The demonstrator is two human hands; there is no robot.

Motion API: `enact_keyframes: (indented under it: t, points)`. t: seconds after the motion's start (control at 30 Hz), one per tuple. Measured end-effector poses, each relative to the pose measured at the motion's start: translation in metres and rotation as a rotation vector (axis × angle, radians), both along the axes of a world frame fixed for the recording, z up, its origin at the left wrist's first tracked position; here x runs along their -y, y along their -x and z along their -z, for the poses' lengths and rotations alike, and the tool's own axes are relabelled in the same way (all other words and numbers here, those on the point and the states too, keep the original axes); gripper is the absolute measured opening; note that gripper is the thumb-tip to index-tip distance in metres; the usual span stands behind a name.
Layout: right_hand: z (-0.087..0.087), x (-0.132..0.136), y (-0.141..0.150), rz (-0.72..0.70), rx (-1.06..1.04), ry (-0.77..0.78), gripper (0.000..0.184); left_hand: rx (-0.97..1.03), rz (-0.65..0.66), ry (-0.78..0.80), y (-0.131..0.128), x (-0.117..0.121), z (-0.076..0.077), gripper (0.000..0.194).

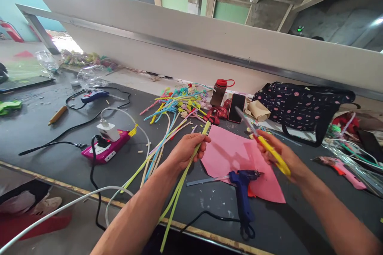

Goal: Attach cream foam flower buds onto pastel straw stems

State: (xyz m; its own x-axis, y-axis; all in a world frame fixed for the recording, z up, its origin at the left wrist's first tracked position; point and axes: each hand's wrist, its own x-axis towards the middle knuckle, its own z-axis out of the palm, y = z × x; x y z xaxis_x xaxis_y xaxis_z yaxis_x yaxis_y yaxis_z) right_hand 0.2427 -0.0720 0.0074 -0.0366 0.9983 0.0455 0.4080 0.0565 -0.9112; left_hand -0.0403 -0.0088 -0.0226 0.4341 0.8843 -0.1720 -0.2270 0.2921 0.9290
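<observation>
My left hand (191, 147) is closed around a few long yellow-green pipe cleaners (176, 195). Their short ends stick up past my fingers, and the long ends trail down over the table's front edge. In my right hand (278, 151) are yellow-handled scissors (273, 154), silver blades pointing up and left, apart from the pipe cleaners. Under and between the hands lies a pink sheet (230, 147). A blue glue gun (242, 191) rests on its lower edge, a clear glue stick jutting from its back.
Beyond my hands is a pile of colourful pipe-cleaner pieces (185, 101), beside a red-lidded bottle (219, 93) and a phone (236, 107). A patterned bag (296, 107) and a pink glue gun (344, 171) lie right. Left are a magenta power strip (104, 153), cables and another blue glue gun (94, 95).
</observation>
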Motion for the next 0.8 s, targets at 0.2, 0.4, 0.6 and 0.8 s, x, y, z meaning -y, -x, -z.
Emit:
enact_keyframes:
  t: [0.2,0.4,0.6,0.8]
  points:
    - [-0.021,0.018,-0.036,0.151,-0.139,-0.145,0.069,0.008,-0.059,0.006,0.003,-0.002,-0.002,0.022]
    - [-0.018,0.033,-0.063,0.226,-0.225,-0.136,0.055,-0.003,-0.095,0.008,0.004,-0.004,-0.004,0.020]
    - [-0.003,0.026,-0.040,0.047,-0.314,-0.053,0.063,-0.015,-0.110,0.023,0.003,-0.006,-0.003,0.019]
    - [-0.008,0.015,0.002,-0.091,-0.302,-0.186,0.065,-0.046,-0.155,-0.006,0.002,-0.008,-0.003,0.020]
